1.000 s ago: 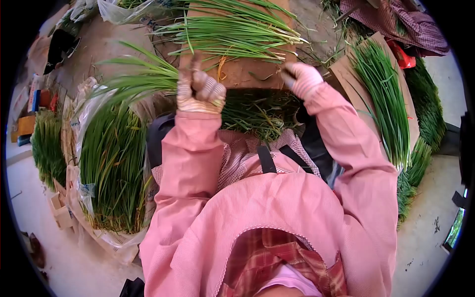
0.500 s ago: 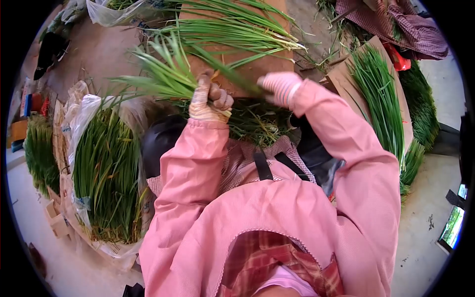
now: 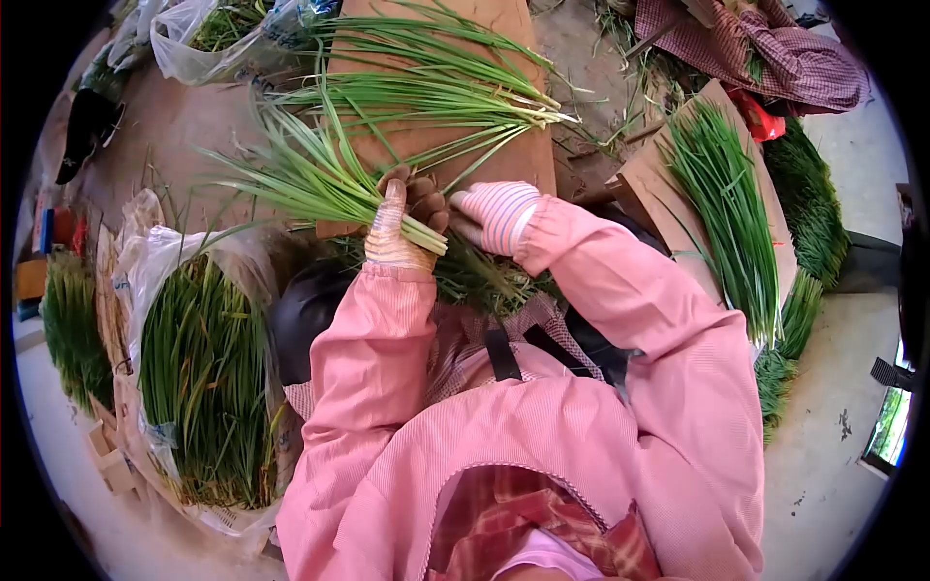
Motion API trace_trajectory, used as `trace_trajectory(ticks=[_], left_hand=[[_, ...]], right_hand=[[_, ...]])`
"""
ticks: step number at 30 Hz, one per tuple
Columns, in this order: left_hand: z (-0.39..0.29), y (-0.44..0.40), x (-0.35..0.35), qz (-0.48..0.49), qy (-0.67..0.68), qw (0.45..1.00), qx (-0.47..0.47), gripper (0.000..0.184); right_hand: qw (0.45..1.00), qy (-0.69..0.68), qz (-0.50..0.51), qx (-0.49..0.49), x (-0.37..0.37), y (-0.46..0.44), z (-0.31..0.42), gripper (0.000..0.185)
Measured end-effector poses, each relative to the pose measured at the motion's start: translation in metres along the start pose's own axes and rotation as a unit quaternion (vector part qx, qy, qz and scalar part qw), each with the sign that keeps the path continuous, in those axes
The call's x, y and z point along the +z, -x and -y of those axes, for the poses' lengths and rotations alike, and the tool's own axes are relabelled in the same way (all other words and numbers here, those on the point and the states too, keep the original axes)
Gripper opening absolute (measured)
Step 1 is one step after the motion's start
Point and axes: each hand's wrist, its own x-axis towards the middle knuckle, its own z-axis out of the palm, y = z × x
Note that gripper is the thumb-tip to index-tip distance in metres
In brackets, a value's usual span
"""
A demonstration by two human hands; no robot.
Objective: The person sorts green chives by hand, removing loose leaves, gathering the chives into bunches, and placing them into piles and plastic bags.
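My left hand, in a striped glove with dark fingertips, is closed around a bunch of garlic chives. The pale stem ends poke out below the palm, and the green leaves fan out to the left. Close by on the right is my right hand, gloved alike, its fingers drawn together near the left fingertips. What it pinches, if anything, I cannot make out. Beyond both hands, loose garlic chives lie across a brown board, white ends pointing right.
On the left stands a plastic-lined basket packed with upright chives. At right, more chives lie on a tilted cardboard piece. Leaf scraps gather below the hands. A plastic bag sits at the upper left.
My right hand, blurred farther right before, has come left and down beside the left hand. The long leaves trailing from it no longer show there. The left hand keeps its bunch.
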Motion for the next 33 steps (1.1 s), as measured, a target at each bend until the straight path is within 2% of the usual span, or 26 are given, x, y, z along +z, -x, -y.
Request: trace_trajectory(ticks=[1,3,5,6,7,8,10,11,13,14,15,17,19,20,21,22,23,24,25,26,27,29,31,33], left_hand=[[0.001,0.000,0.003,-0.039,-0.008,0.999,0.008,0.025],[0.005,-0.001,0.001,-0.002,0.002,1.000,0.008,0.026],[0.006,0.001,0.006,-0.028,-0.036,0.998,0.036,0.028],[0.007,-0.003,0.000,0.037,-0.026,0.998,0.038,0.025],[0.008,-0.003,0.001,0.038,-0.026,0.998,0.039,0.025],[0.009,-0.002,0.002,0.042,-0.041,0.997,0.043,0.023],[0.012,-0.007,0.000,0.068,-0.037,0.996,0.050,0.019],[0.012,-0.011,-0.002,0.069,-0.036,0.996,0.053,0.019],[0.009,-0.011,-0.002,0.092,-0.018,0.995,0.036,0.020],[0.010,-0.008,-0.001,0.076,-0.021,0.996,0.052,0.022],[0.009,-0.004,0.001,0.074,-0.018,0.996,0.052,0.022],[0.005,0.000,0.007,0.030,-0.077,0.988,0.131,0.026],[0.000,0.001,0.011,0.027,-0.099,0.982,0.160,0.029],[-0.001,0.000,0.012,0.017,-0.085,0.975,0.205,0.030],[-0.003,0.000,0.013,0.004,-0.072,0.966,0.249,0.031],[-0.005,0.000,0.009,0.002,-0.070,0.965,0.252,0.031],[-0.007,-0.001,0.003,-0.012,-0.036,0.982,0.185,0.028],[-0.009,-0.002,-0.003,-0.025,-0.004,0.993,0.116,0.025],[-0.011,-0.001,-0.005,-0.036,0.032,0.998,0.048,0.022],[-0.013,0.005,-0.006,0.034,0.092,0.995,-0.019,0.020],[-0.010,0.010,-0.001,0.024,0.099,0.994,-0.044,0.017],[-0.004,0.019,0.005,0.035,0.066,0.995,-0.070,0.016],[0.006,0.015,0.005,-0.045,0.010,0.994,-0.098,0.017],[0.015,0.015,0.008,-0.094,-0.058,0.989,-0.094,0.019]], right_hand=[[1.000,0.000,0.001,0.001,-0.003,0.003,-0.010,0.019],[0.985,0.045,-0.164,0.025,-0.016,0.003,-0.045,0.018],[0.956,0.032,-0.274,0.098,-0.034,-0.008,-0.090,0.019],[0.938,0.053,-0.301,0.160,-0.041,-0.011,-0.104,0.021],[0.916,0.073,-0.328,0.221,-0.047,-0.014,-0.115,0.022],[0.916,0.073,-0.329,0.220,-0.048,-0.020,-0.127,0.022],[0.937,0.076,-0.181,0.289,-0.047,-0.035,-0.149,0.027],[0.937,0.077,-0.183,0.287,-0.052,-0.041,-0.159,0.027],[0.949,0.135,-0.098,0.269,-0.065,-0.047,-0.157,0.030],[0.946,0.150,-0.107,0.267,-0.075,-0.046,-0.158,0.031],[0.934,0.155,-0.168,0.276,-0.092,-0.041,-0.141,0.030],[0.886,0.185,-0.393,0.161,-0.107,-0.044,-0.172,0.023],[0.863,0.047,-0.495,0.082,-0.130,-0.033,-0.157,0.018],[0.856,0.046,-0.507,0.089,-0.132,-0.020,-0.141,0.019],[0.892,0.033,-0.440,0.097,-0.114,-0.023,-0.152,0.018],[0.923,0.020,-0.370,0.106,-0.097,-0.026,-0.163,0.019],[0.943,0.181,-0.197,0.199,-0.085,-0.011,-0.145,0.021],[0.948,0.003,-0.187,0.259,-0.083,-0.003,-0.130,0.023],[0.920,-0.171,-0.170,0.309,-0.086,0.002,-0.119,0.025],[0.851,-0.357,-0.220,0.318,-0.084,0.004,-0.113,0.024],[0.799,-0.485,-0.221,0.280,-0.083,0.011,-0.112,0.024],[0.771,-0.531,-0.245,0.251,-0.076,0.024,-0.063,0.020],[0.754,-0.578,-0.247,0.188,-0.041,0.037,-0.028,0.022],[0.741,-0.610,-0.191,0.205,-0.010,0.052,0.002,0.026]])
